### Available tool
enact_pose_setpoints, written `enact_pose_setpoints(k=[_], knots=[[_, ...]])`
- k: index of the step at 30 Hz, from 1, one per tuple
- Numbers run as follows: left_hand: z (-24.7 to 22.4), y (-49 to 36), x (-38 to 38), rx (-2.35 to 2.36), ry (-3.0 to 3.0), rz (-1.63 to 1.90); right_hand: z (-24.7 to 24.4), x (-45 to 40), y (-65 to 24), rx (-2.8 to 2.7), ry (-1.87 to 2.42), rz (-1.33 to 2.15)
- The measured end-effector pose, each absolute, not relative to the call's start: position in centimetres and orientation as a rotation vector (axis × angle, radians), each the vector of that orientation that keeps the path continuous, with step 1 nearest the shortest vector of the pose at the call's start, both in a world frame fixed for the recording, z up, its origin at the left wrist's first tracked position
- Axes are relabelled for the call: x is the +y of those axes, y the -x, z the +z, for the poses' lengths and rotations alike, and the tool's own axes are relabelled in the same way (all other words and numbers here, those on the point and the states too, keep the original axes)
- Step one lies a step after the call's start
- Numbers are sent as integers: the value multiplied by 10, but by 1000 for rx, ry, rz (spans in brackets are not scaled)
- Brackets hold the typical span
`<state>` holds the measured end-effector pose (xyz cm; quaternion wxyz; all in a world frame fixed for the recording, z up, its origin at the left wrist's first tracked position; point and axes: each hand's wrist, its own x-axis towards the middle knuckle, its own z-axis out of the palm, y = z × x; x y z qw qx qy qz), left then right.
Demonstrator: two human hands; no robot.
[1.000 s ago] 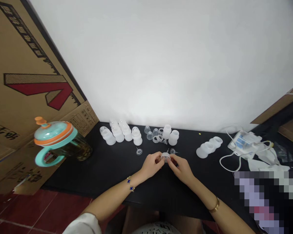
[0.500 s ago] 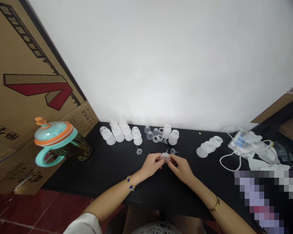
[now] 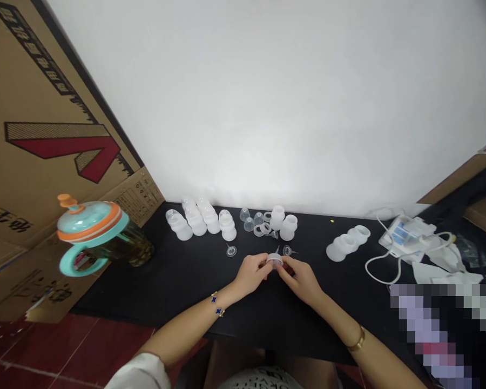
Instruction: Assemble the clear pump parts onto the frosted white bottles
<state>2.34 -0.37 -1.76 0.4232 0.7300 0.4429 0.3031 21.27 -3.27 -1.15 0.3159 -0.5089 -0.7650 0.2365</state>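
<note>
My left hand (image 3: 253, 272) and my right hand (image 3: 298, 276) pinch opposite sides of a white bottle collar ring (image 3: 274, 258) above the black table. A thin clear tip stands up at the ring's far edge; its lower part is hidden. Just beyond my right hand lies a clear spiked silicone piece (image 3: 287, 250), and a similar clear piece (image 3: 231, 250) rests farther left. Behind the ring are loose white rings (image 3: 259, 230), clear domed caps (image 3: 249, 225) and two open white bottles, one nearer (image 3: 288, 229) and one farther (image 3: 277, 218).
Capped white bottles (image 3: 181, 228) stand in rows at left. Open white bottles (image 3: 337, 249) stand at right, near a white cable (image 3: 376, 279) and a white device (image 3: 405, 237). A teal-lidded jug (image 3: 93, 221) and cardboard (image 3: 44, 92) border the left; a white wall (image 3: 267, 108) rises behind.
</note>
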Motion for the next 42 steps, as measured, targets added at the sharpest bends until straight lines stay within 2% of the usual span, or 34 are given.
enact_pose_setpoints(k=[42], knots=[[-18,-27,-5,1318,-2046,722,-22,-30,-213,-2007,1419,557]])
